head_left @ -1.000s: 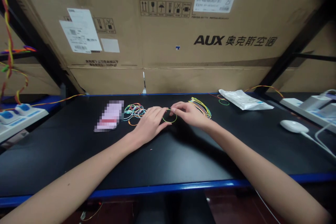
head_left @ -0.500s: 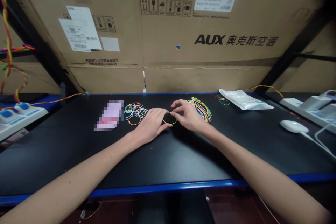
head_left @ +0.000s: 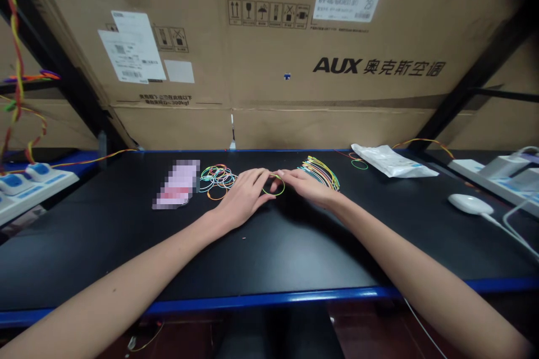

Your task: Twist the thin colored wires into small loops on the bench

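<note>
Near the black workbench's (head_left: 295, 252) far edge, the left hand (head_left: 244, 199) and right hand (head_left: 309, 188) meet, fingers together, at a thin green wire loop (head_left: 273, 194); whether either pinches it, I cannot tell.

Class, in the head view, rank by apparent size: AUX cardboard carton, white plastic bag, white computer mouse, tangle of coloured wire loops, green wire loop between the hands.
1. AUX cardboard carton
2. white plastic bag
3. white computer mouse and tangle of coloured wire loops: too alike to rank
4. green wire loop

Thin wire loop (head_left: 274, 194), probably green, partly behind the hands (head_left: 245, 195) (head_left: 309, 188)
</note>
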The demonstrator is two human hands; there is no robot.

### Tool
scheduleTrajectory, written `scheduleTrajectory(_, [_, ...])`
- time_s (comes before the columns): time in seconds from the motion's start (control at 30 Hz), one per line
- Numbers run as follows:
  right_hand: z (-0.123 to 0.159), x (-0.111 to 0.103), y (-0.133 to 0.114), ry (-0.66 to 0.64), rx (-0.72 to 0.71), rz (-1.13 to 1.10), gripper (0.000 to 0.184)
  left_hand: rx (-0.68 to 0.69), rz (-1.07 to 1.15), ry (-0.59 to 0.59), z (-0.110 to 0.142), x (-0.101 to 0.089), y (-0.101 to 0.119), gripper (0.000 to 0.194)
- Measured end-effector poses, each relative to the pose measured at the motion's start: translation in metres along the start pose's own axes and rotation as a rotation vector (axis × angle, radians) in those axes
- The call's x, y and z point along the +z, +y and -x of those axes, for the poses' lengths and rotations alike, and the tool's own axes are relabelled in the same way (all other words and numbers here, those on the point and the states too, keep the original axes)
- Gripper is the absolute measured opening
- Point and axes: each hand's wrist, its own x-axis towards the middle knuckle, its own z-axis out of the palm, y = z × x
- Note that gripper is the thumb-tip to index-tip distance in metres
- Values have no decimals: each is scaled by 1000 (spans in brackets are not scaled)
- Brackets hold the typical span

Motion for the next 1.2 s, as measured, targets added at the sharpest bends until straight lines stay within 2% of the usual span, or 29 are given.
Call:
scheduleTrajectory(0.17, [1, 4, 0, -76, -71, -109, 49, 46, -29, 4, -1, -1, 0, 48])
scheduleTrajectory(0.33, [0, 1, -3, -75, -134, 58, 44, 65, -44, -4, -1, 0, 2, 42])
scheduleTrajectory(0.53, [-1, 11, 9, 174, -334, 541, 35, 41, -87, -18, -1, 1, 4, 36])
scheduleTrajectory(0.63, [-1, 15, 8, 263, -352, 603, 31, 47, -119, -3, -1, 1, 3, 35])
scheduleTrajectory(0.7, [-1, 14, 6, 253, -280, 511, 34, 56, -140, 19, -2, 0, 3, 37])
scheduleTrajectory(0.87, [-2, 11, 4, 67, -145, 54, 47, 61, -151, 67, -3, 0, 2, 46])
scheduleTrajectory(1.03, [-2, 17, 6, 29, -63, -308, 50, 41, -123, 82, -3, 0, 1, 44])
scheduleTrajectory(1.1, [-1, 18, 4, 16, -26, -371, 48, 43, -113, 84, -4, -1, 0, 43])
scheduleTrajectory(1.2, [2, 15, 1, -13, 5, -330, 43, 60, -97, 85, -3, -1, -1, 42])
